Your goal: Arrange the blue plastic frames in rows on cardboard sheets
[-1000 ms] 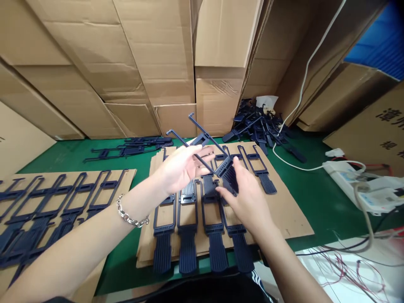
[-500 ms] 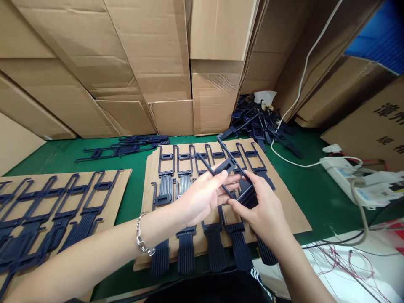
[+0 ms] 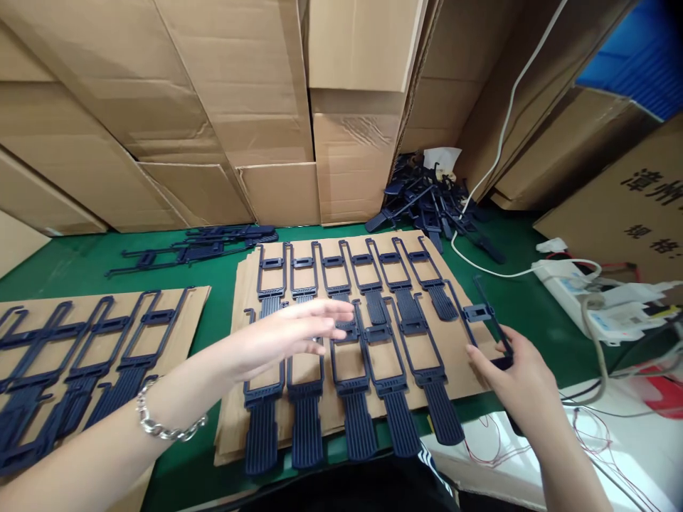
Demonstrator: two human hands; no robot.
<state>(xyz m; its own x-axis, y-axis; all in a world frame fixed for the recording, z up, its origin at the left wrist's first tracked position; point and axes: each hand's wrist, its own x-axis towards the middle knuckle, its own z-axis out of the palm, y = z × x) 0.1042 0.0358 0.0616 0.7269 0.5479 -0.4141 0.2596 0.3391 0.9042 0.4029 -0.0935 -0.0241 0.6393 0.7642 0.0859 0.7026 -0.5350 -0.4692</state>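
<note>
Right hand (image 3: 526,380) now sets the dark plastic frame (image 3: 483,316), previously held by both hands, at the cardboard sheet's (image 3: 474,355) right edge, fingers apparently still gripping. Left hand (image 3: 282,338), released and open, hovers above the laid rows.

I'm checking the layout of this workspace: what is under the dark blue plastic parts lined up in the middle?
The plastic parts lie on a stack of cardboard sheets, on a green table. The left hand covers part of it.
</note>
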